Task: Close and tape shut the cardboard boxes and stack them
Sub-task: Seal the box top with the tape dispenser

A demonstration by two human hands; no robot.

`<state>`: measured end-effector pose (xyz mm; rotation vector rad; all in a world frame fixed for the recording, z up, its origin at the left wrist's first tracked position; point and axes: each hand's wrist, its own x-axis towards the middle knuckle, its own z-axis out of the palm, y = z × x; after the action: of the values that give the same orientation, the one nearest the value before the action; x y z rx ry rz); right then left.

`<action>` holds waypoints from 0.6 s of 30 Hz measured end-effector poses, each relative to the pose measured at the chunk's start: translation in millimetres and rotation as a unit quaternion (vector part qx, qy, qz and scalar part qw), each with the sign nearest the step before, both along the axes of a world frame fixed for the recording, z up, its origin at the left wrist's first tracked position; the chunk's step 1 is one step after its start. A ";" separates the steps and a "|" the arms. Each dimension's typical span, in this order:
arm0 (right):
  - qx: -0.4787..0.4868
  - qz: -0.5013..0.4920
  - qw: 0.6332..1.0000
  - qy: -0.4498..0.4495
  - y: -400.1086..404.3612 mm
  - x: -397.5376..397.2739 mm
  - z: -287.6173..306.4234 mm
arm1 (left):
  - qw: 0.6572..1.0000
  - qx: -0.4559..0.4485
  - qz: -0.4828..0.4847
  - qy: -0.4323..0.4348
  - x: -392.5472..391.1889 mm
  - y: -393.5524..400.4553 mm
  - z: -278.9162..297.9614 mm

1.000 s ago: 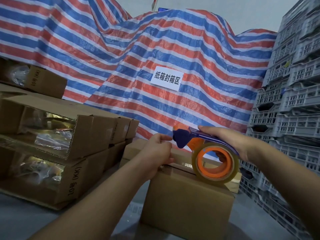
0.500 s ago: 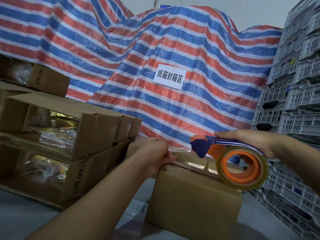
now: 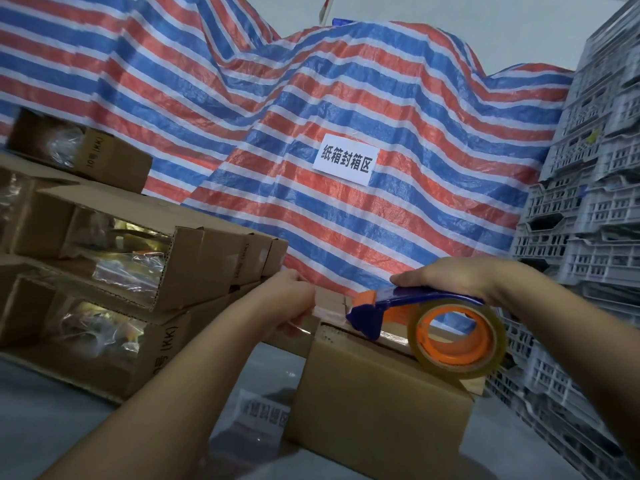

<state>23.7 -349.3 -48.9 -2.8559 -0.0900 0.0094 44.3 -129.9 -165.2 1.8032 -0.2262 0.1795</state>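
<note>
Right hand curled over the blue handle of the tape dispenser, fingers wrapped on top, and the dispenser's nose is down on the lid of the cardboard box. Left hand pinches the free end of the clear tape at the box's far-left top corner, pressing it over the edge there; exactly which fingers do the pinching is hidden behind the knuckles.

Here's what matters: the tape strip runs from the left hand's anchor across to the dispenser's blade, and the lid seam carries on under the dispenser toward the right edge of the box. So the long axis is left to right along the top, anchor at one end, roll at the other. The right hand is nearest the untaped stretch; the dispenser's roll hangs just past the near-right corner.

Looks like the pull goes rightward along the seam, with the left holding firm. The risk is tape drifting off the seam if the nose lifts.

Open boxes stacked well apart at the left, waiting.
</note>
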 end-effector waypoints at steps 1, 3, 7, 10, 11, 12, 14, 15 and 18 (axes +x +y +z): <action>0.002 0.002 1.000 0.006 1.7 1.9 0.0 | 1.000 0.009 -0.002 0.004 1.5 1.2 -0.9; 0.016 0.000 1.000 0.024 3.7 4.4 0.6 | 0.999 0.031 0.000 0.012 4.6 2.9 -2.1; 0.002 0.006 0.999 0.033 7.4 5.9 -0.3 | 0.998 0.061 0.017 0.029 10.0 2.4 -3.8; -0.002 0.005 1.000 0.028 10.7 5.3 -0.6 | 0.997 0.070 0.019 0.029 11.9 2.1 -3.3; -0.022 0.012 0.999 0.023 11.8 4.6 -0.8 | 0.997 0.071 0.020 0.025 11.9 2.6 -3.0; -0.042 0.019 0.999 0.014 13.4 4.2 -0.8 | 0.997 0.073 0.023 0.020 12.2 3.3 -2.6; -0.071 0.036 0.997 -0.004 16.1 5.5 -0.9 | 0.996 0.080 0.032 0.013 12.4 4.4 -2.1; -0.068 0.033 0.997 0.001 16.9 6.4 -1.2 | 0.996 0.087 0.034 0.016 12.4 4.4 -2.1; -0.029 0.019 0.999 0.034 19.0 9.1 -0.9 | 0.991 0.121 0.033 0.047 10.2 2.6 -3.6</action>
<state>32.8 -330.3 -49.8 -2.9073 -0.1316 0.1175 54.6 -127.3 -168.7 2.0574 -0.1245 0.1174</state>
